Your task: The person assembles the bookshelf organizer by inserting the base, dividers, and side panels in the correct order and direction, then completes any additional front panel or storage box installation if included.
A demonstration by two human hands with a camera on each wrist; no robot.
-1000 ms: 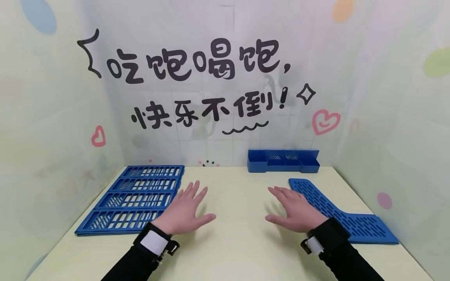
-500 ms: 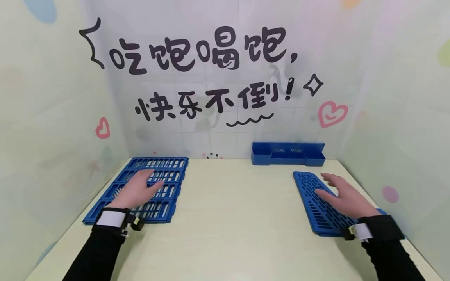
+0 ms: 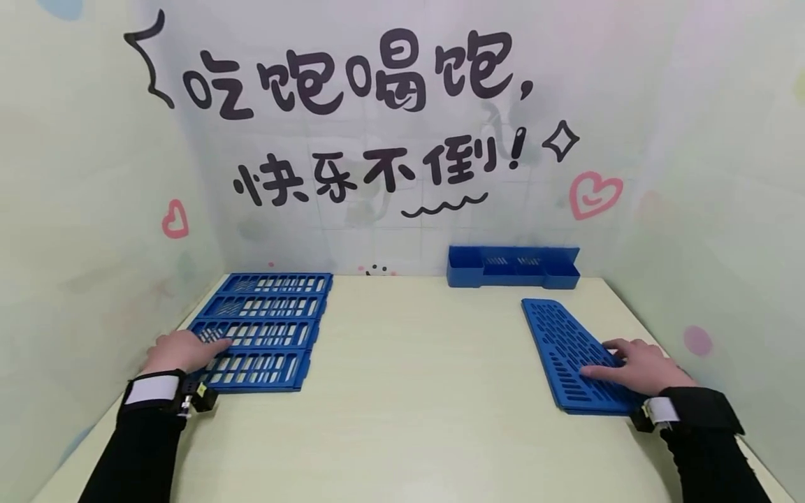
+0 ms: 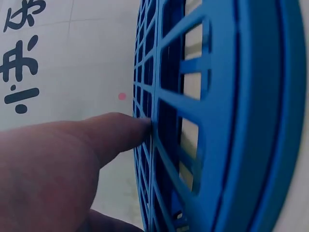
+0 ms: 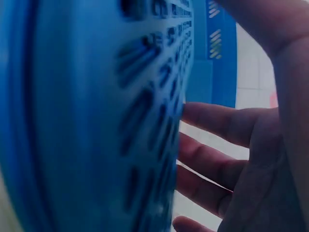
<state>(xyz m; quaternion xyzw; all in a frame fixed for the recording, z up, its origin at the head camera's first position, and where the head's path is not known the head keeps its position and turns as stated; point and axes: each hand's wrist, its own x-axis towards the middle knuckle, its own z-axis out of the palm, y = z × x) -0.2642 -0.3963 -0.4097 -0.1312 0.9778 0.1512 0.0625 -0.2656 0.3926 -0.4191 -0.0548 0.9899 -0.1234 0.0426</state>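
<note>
Resting at the near left corner of the blue slotted grid panel [image 3: 260,328], the left hand [image 3: 179,351] is lying with its fingers straight and close together, and one fingertip is touching a bar of the grid, as the left wrist view is showing with the finger [image 4: 113,133] pressing against the blue bars [image 4: 193,121]. That grid panel is lying flat on the pale yellow table [image 3: 409,391], far to the left of the blue tray [image 3: 512,266], and it is made of four long rows of slots. The right hand [image 3: 638,367] is lying on the near end of the blue perforated panel [image 3: 566,349], which is sitting on the table in front of the blue tray and a bit to its right. The right fingers are stretched out and a little spread, with the thumb pointing across the top of the panel; the right wrist view is showing the fingers [image 5: 217,145] spread beside the panel's edge [image 5: 96,121], but I cannot tell if they are curling under it. The blue tray is standing at the back of the table, touching the wall [image 3: 377,140] with the big black writing and pink hearts. Both arms are wearing black sleeves [image 3: 135,454] with white bands at the wrists. The two hands are staying well apart, one at each side of the table.
</note>
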